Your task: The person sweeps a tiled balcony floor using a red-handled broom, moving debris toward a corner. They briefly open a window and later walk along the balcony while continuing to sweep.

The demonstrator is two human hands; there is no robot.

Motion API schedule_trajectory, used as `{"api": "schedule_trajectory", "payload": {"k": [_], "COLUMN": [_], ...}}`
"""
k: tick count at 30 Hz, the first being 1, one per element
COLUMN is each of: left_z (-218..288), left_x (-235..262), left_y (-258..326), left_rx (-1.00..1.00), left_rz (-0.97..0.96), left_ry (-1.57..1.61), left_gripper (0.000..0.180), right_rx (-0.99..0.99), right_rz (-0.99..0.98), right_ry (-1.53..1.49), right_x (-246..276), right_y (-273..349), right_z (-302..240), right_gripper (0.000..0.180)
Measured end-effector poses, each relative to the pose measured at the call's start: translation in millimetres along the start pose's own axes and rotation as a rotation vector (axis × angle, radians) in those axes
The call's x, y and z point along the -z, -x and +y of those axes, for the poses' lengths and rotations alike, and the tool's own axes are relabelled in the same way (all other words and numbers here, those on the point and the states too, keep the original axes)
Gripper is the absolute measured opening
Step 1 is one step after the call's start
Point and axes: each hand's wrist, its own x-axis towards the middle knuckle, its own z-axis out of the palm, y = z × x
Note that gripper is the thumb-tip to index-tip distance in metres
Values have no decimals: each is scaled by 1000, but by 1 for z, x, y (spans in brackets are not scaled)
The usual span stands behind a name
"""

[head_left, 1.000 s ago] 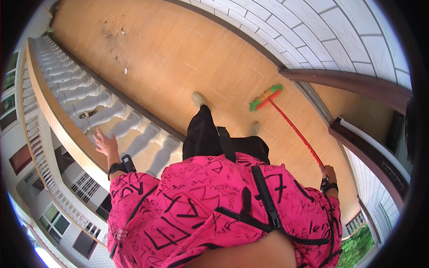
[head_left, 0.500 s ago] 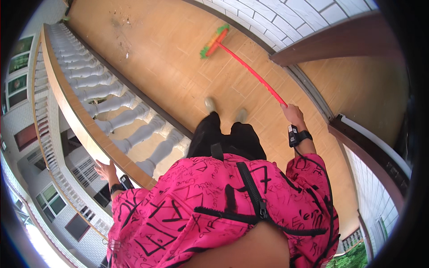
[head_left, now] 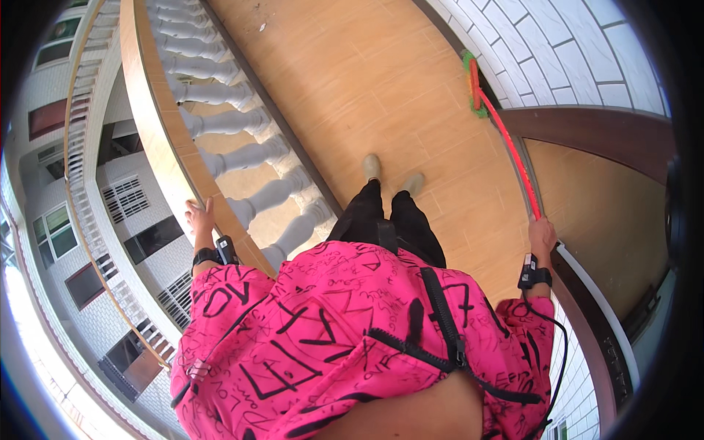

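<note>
My right hand [head_left: 541,236] grips the end of a red-handled broom [head_left: 506,143]. Its green and orange head [head_left: 471,81] rests on the tan tiled floor beside the white tiled wall [head_left: 557,51]. My left hand [head_left: 199,218] lies on the tan top rail of the balcony balustrade [head_left: 150,125], fingers spread over the rail. Both wrists wear black bands. My pink patterned shirt fills the lower part of the view, and my two feet [head_left: 392,174] stand on the floor near the middle.
White balusters [head_left: 242,158] line the left of the balcony floor [head_left: 352,81]. A brown door frame [head_left: 587,125] stands at the right by the wall. Beyond the rail are neighbouring buildings [head_left: 66,198] far below. A speck of debris [head_left: 262,28] lies far up the floor.
The broom head has swung right across the floor to the wall, and my right hand has dropped lower. My left hand stays on the rail. The view has turned a little.
</note>
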Motion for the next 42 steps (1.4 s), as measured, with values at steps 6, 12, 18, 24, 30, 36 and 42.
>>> {"api": "schedule_trajectory", "payload": {"k": [6,12,18,24,30,36,42], "left_z": [-50,-33,-26,-26,-3,42,40], "left_x": [39,40,59,77,96,121,114], "left_y": [-8,-28,20,62,1,-75,-53], "left_rx": [165,31,-30,28,-179,-189,-299], "left_rz": [5,-1,-50,-90,311,234,493], "left_ry": [27,143,141,4,220,187,178], "left_gripper": [108,111,110,107,97,93,85], "right_rx": [55,-309,-101,20,405,432,425], "right_rz": [-508,-694,-634,-618,-486,-298,-228], "right_ry": [-311,-412,-385,-321,-267,-440,31], "right_x": [3,-76,-32,-2,17,78,73], "right_y": [48,140,183,103,6,-25,83], "right_z": [73,39,-24,-61,-246,-381,-181], "right_gripper": [50,50,50,59,64,54,59]}}
